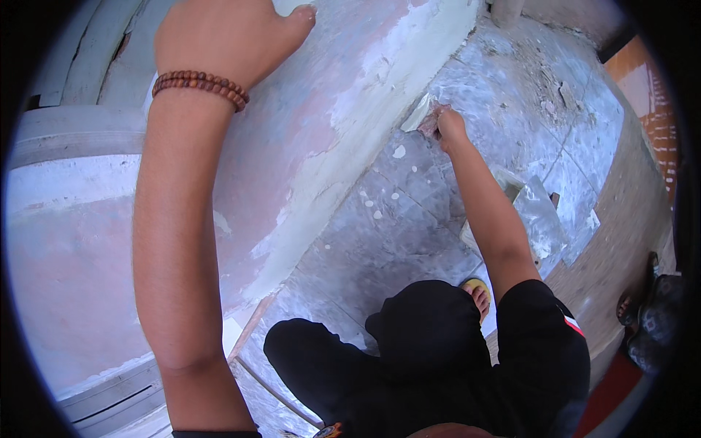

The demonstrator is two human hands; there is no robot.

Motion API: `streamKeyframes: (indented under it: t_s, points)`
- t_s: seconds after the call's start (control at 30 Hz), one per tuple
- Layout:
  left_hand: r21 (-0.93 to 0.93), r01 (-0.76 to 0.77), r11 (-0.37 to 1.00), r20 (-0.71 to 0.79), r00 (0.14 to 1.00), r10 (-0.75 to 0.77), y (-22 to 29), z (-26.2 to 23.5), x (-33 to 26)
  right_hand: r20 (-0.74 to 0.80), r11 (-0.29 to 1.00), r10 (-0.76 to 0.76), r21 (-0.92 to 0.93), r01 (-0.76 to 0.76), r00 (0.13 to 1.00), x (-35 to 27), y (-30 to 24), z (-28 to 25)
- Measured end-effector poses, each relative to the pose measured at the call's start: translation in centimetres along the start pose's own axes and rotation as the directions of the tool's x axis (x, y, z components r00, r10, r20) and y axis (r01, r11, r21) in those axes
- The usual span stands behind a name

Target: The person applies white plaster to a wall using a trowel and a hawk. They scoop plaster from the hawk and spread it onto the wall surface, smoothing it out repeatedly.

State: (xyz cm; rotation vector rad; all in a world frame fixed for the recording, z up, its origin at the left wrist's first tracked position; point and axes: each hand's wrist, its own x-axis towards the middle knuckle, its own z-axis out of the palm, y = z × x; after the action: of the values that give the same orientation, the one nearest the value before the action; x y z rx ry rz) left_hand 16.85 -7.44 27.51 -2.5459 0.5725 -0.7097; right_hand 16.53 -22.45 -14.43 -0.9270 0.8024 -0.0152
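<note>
My left arm reaches up along the pinkish, white-patched wall (292, 139), and my left hand (226, 36) is at the top edge of the view. Its thumb stretches out to the right; its other fingers are cut off or hidden. Two strands of brown wooden beads (201, 84) circle that wrist. Low at the wall's foot, my right hand (451, 128) is closed on what looks like a putty knife (419, 114), its pale flat blade against the joint between wall and floor. Fresh whitish filler (350, 139) covers the wall's lower strip.
Grey-blue marbled floor tiles (350, 255) carry white drips and, farther off, crumbled debris (558, 91). Right of my forearm lies clear plastic sheeting (539, 212). My bent knees (431, 321) are below. Another person's foot (624, 305) shows at the far right.
</note>
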Motion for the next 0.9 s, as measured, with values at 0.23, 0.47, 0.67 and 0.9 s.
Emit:
streamKeyframes:
  t_s: [0.23,0.47,0.67,0.9]
  points:
    - [0.027,0.017,0.999,0.108,0.994,-0.02,-0.4,-0.4,0.4,-0.021,1.0,-0.015,0.001,0.015,1.0,1.5,0.4,0.1]
    - [-0.024,-0.011,1.0,0.061,0.998,0.012,-0.3,-0.3,-0.1,0.068,0.996,-0.058,-0.067,0.062,0.996,2.7,0.3,1.5]
    - [-0.028,-0.047,0.998,0.019,0.999,0.048,-0.9,0.1,0.0,0.119,0.987,0.024,-0.159,-0.004,0.993,2.6,-2.5,4.0]
    - [-0.054,-0.03,0.998,0.044,0.998,0.033,-1.3,0.2,0.1,0.145,0.981,0.0,-0.19,0.028,0.989,0.2,-4.9,5.4]
